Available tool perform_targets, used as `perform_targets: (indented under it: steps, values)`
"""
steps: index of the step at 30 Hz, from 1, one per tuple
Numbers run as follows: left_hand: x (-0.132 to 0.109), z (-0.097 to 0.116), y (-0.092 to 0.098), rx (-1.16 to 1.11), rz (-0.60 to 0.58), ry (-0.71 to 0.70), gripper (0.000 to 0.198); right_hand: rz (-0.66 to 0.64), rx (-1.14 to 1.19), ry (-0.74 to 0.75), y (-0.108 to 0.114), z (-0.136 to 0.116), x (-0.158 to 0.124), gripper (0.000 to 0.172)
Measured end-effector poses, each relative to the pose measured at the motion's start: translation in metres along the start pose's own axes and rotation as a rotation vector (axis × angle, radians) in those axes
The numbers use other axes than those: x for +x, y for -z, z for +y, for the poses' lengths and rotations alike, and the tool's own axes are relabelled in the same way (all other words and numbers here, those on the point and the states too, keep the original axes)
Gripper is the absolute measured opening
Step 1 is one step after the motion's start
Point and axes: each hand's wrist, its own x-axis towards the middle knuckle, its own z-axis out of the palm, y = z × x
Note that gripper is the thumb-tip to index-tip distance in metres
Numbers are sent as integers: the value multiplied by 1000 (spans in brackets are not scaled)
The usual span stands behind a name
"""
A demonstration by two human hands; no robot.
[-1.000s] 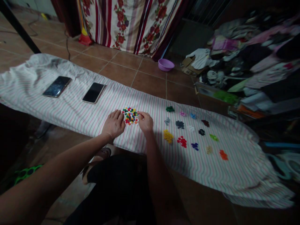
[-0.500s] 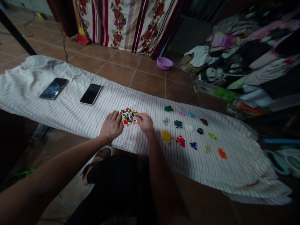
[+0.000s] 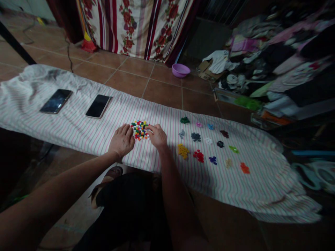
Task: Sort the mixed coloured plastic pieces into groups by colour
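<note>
Pieces (image 3: 140,130), small and many-coloured, sit in one mixed patch on the striped cloth (image 3: 123,113) over the worktop, right between the two hands. And look at the right hand (image 3: 157,135), there at the patch's right edge, forefinger stretched out over it, tip touching or just above, hard to say which! The gap between those fingers is narrow; whether a piece is pinched there, nobody can tell from this angle. On the other side, the left hand (image 3: 122,141) lies palm down just beside the patch, fingers flat and close together, nothing seen in them. Nice wall, that, provided it rests lightly and doesn't shove. For the right, fingertips only is the smart play: one piece, a soft touch, working from the edge so its neighbours stay put. Pressing hard could ruck the cloth and scatter the lot. Over to the right, single-colour heaps lie well spaced, and the yellow heap (image 3: 183,151) is close to the right arm (image 3: 171,177), so a lifted wrist looks wise.
</note>
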Motion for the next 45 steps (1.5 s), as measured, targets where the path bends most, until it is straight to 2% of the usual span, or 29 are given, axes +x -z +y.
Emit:
perform_targets:
  steps: [4,12,22,26,34,38,42,45]
  values:
    - [0,1,1,-3,-10,7,40,-20,3,-3,0,-1,2,23]
    - [1,0,1,-5,9,-2,39,-40,44,19,4,1,3,17]
    - [0,-1,0,21,9,-15,39,54,262,53,-6,6,5,14]
    - [1,0,0,29,6,-15,40,78,393,13,-11,7,6,14]
    - [1,-1,-1,42,11,-15,40,119,514,-71,-9,9,4,9]
    - [1,-1,0,45,12,-15,40,151,706,-112,-9,10,4,7]
    - [1,-1,0,60,12,-18,42,99,1075,-207,-5,8,3,21]
    - [1,-1,1,55,7,-19,42,92,1261,-266,3,6,-1,28]
